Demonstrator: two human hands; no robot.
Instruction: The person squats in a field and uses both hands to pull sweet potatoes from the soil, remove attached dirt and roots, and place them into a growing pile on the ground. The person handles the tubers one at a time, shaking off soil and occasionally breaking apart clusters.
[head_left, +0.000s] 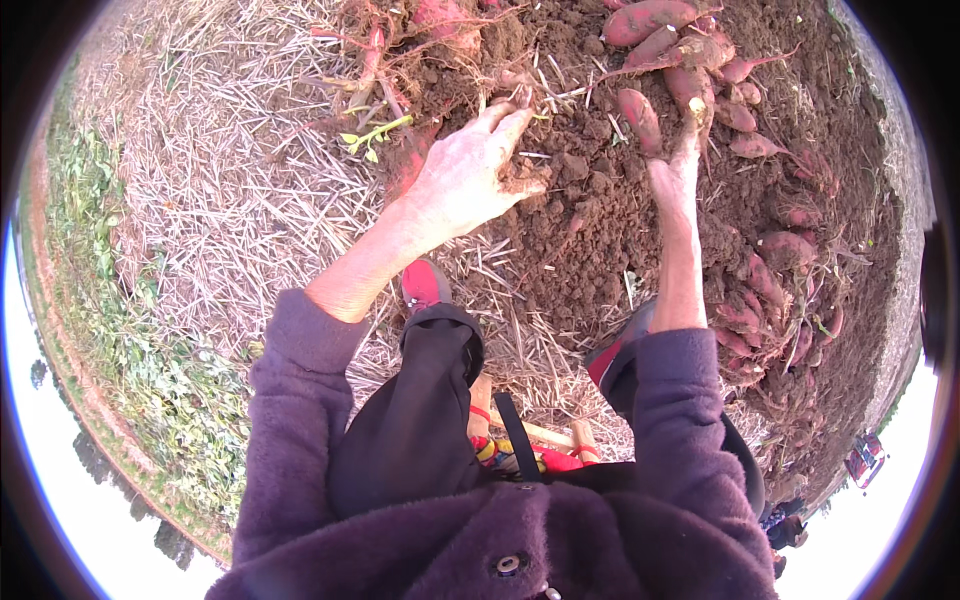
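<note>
My left hand (472, 169) is over loose brown soil (592, 240), its thumb spread away from the fingers. Its muddy fingertips are at a small clump of roots and soil, and no held thing shows. Just beyond it are dug-up red sweet potatoes (446, 22) with stringy roots. My right hand (677, 161) reaches into a heap of soil-coated sweet potatoes (649, 22). It touches a sweet potato (688, 86) near a pale cut end, while a smaller sweet potato (639, 116) lies against the thumb side. Its far fingers are hidden, so its grip is unclear.
Dry straw (247, 165) covers the ground at left, with green vines (172, 412) beyond. More sweet potatoes (765, 277) line the right side. A low wooden stool (480, 405) is beneath me, between my shoes. People (786, 529) and a red vehicle (866, 459) appear far right.
</note>
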